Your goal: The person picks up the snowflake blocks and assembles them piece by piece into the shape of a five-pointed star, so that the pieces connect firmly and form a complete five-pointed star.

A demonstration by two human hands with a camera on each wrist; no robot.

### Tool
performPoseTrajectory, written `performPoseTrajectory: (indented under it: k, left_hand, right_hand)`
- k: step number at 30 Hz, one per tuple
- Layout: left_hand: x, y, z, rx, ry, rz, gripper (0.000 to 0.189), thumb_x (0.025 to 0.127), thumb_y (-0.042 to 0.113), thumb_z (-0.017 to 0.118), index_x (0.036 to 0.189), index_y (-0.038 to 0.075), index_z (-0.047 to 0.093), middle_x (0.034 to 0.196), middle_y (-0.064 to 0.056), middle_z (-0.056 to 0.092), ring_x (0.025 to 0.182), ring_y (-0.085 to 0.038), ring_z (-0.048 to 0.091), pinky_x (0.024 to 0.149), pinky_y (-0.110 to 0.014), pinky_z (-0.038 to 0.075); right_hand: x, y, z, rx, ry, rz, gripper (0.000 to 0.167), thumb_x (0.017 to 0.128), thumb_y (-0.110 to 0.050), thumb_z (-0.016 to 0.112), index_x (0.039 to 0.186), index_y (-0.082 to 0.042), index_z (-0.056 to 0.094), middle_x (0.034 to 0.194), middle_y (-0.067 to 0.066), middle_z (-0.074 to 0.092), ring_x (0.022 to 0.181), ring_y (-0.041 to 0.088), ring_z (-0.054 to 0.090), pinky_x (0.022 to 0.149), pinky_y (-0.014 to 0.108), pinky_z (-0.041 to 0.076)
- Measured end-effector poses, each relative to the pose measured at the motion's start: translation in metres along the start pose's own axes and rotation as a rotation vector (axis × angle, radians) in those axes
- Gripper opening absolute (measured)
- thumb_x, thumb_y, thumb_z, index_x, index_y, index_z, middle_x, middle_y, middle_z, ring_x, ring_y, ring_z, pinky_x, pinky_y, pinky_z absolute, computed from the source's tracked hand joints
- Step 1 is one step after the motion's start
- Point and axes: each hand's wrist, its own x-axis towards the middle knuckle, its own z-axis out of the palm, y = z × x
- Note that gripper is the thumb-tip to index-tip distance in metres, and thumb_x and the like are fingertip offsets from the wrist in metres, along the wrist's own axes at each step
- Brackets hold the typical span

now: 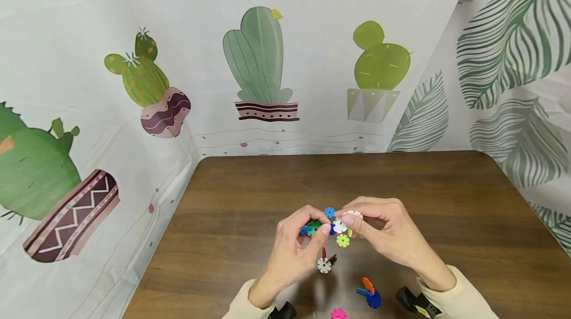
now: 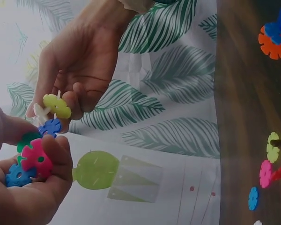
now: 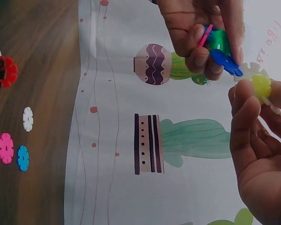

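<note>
My left hand (image 1: 296, 247) grips a cluster of notched plastic discs, with a green disc (image 3: 220, 42), a pink disc (image 2: 36, 158) and a light blue disc (image 2: 19, 174) among them. From its right side sticks out a dark blue disc (image 3: 226, 62). My right hand (image 1: 388, 230) pinches a small group of white discs (image 1: 340, 225) and a yellow disc (image 3: 261, 87) between thumb and fingers. One white disc's edge meets the dark blue disc between both hands, held up above the table. Fingers cover parts of both groups.
On the brown table (image 1: 250, 185) lie a blue disc (image 1: 329, 212), a yellow-green disc (image 1: 343, 240) and a pink disc (image 1: 338, 313). A white disc (image 1: 324, 266) joined with red and dark ones stands nearer, left of a blue-and-orange group (image 1: 373, 299). A cactus-print cloth (image 1: 312, 135) hangs behind.
</note>
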Motion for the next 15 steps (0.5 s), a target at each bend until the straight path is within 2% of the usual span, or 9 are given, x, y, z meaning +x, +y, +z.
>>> performPoseTrajectory:
  k: [8, 13, 15]
  left_hand:
    - [-0.0018, 0.0007, 0.0027, -0.055, 0.004, 0.001, 0.007, 0.102, 0.007, 0.069, 0.107, 0.013, 0.068, 0.087, -0.002, 0.066, 0.069, 0.005, 0.047, 0.05, -0.013, 0.042]
    - [-0.0018, 0.0004, 0.0038, -0.097, -0.003, -0.007, 0.008, 0.102, 0.005, 0.068, 0.107, 0.012, 0.068, 0.088, -0.005, 0.067, 0.072, 0.003, 0.053, 0.052, -0.015, 0.048]
    - [-0.0019, -0.0001, 0.0043, -0.127, -0.007, -0.026, 0.009, 0.102, 0.004, 0.068, 0.107, 0.011, 0.068, 0.089, -0.007, 0.068, 0.075, 0.001, 0.056, 0.056, -0.017, 0.053]
  right_hand:
    - [-0.001, -0.002, 0.0022, 0.005, -0.001, -0.011, 0.034, 0.091, 0.016, 0.072, 0.11, -0.01, 0.081, 0.099, 0.002, 0.08, 0.068, 0.007, 0.068, 0.058, 0.024, 0.058]
    - [0.0, -0.0029, 0.0013, 0.005, -0.004, -0.009, 0.032, 0.091, 0.015, 0.072, 0.11, -0.009, 0.08, 0.097, 0.001, 0.078, 0.068, 0.006, 0.066, 0.058, 0.022, 0.057]
    - [-0.0002, -0.0036, 0.0003, -0.005, -0.008, 0.024, 0.034, 0.093, 0.013, 0.072, 0.114, -0.012, 0.08, 0.098, 0.0, 0.078, 0.069, 0.005, 0.066, 0.058, 0.023, 0.058]
